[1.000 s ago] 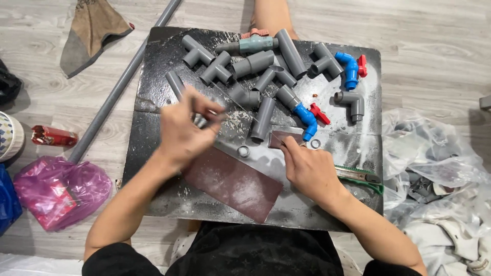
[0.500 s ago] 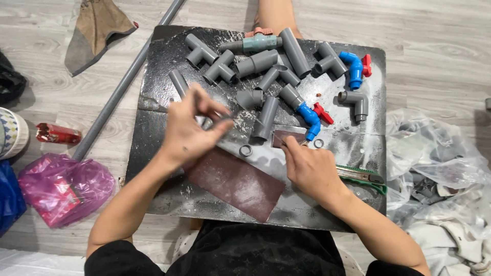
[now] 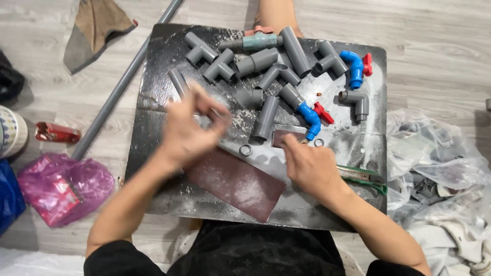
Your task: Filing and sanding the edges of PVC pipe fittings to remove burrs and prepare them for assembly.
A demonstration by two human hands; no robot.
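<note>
A person sits on the floor at a black board (image 3: pixel 153 168) dusted white. The left hand (image 3: pixel 186 130) is raised just above it, fingers curled with thumb and forefinger tips pressed together; whether they pinch something small I cannot tell. The right hand (image 3: pixel 309 166) rests low, fingertips pressing a small brown sandpaper piece (image 3: pixel 284 137) flat. A larger sandpaper sheet (image 3: pixel 235 184) lies between the hands, its long axis slanting toward the lower right. A small grey ring (image 3: pixel 246 150) sits between them, nearer the left hand. Grey pipe fittings (image 3: pixel 266 117) crowd the far side.
</note>
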